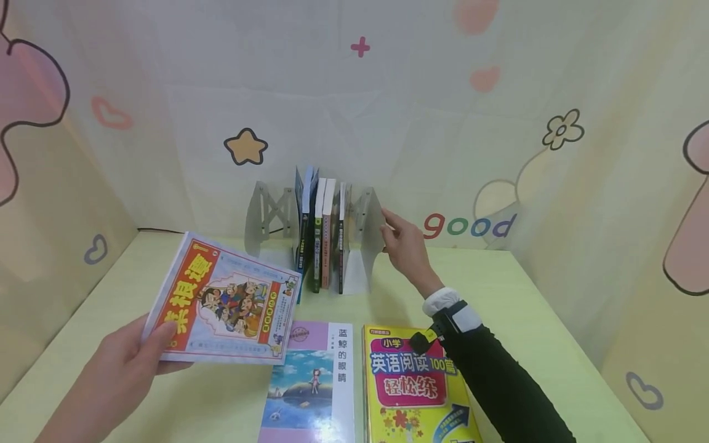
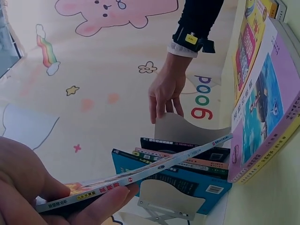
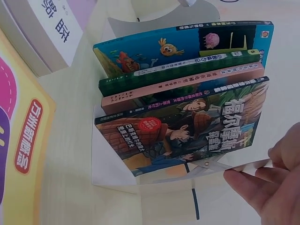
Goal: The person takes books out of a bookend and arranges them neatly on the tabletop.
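Observation:
My left hand [image 1: 124, 357] grips a thin comic-style book [image 1: 235, 307] by its lower left corner, thumb on the cover. It has a red title strip and cartoon figures, and is held over the table in front of the bookend. At the back stands an expandable white bookend [image 1: 378, 224] with several upright books [image 3: 187, 136] between its end panels. My right hand [image 1: 407, 249] pinches the edge of the bookend's right panel, with thumb and fingers at that edge in the right wrist view [image 3: 269, 180]. Gaps show between some of the upright books.
A purple-and-white book [image 1: 343, 406] lies on the table at the front middle, on top of a yellow one in the left wrist view. Beside it on the right lies a yellow book [image 1: 379, 424], partly under my right forearm. A patterned cloth [image 1: 310, 92] hangs behind the table.

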`<state>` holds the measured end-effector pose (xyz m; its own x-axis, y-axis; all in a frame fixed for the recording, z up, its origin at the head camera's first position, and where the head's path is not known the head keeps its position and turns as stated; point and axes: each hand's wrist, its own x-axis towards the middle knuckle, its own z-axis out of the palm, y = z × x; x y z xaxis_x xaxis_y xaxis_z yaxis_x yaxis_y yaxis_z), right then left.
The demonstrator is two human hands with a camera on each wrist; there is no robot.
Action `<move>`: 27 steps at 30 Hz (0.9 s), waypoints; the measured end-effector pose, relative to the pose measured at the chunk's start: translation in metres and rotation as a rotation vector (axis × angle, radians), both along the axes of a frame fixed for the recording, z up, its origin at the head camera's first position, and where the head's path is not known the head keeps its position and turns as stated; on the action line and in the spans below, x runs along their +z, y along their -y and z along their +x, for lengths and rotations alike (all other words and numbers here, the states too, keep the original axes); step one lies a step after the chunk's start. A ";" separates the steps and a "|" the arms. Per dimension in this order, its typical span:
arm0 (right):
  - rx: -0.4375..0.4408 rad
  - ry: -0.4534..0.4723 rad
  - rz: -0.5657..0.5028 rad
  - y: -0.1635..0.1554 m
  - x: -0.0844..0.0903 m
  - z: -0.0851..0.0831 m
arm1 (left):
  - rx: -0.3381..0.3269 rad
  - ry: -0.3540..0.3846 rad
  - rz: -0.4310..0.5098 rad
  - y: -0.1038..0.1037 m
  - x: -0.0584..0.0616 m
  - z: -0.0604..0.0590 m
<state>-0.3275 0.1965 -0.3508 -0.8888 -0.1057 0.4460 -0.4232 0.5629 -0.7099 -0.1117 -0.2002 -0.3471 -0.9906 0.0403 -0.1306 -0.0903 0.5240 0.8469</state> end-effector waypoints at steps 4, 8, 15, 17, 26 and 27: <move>0.013 0.005 -0.022 -0.002 -0.001 0.001 | -0.010 0.020 0.040 -0.002 0.002 0.004; 0.028 -0.003 -0.053 -0.003 -0.001 0.002 | -0.014 0.069 0.058 -0.006 0.005 0.005; -0.012 -0.075 -0.064 -0.007 -0.004 0.007 | -0.050 0.073 0.091 -0.012 0.004 0.007; -0.034 -0.101 -0.061 -0.010 -0.005 0.010 | -0.064 0.076 0.104 -0.013 0.003 0.006; -0.065 -0.151 -0.041 -0.022 -0.006 0.022 | -0.093 0.067 0.132 -0.022 0.000 0.005; -0.065 -0.152 -0.039 -0.023 -0.006 0.024 | -0.103 0.056 0.138 -0.023 0.000 0.005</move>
<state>-0.3032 0.2190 -0.3565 -0.8154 -0.0306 0.5781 -0.4909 0.5659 -0.6624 -0.1064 -0.1777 -0.3468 -0.9718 0.1622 -0.1712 -0.0910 0.4119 0.9067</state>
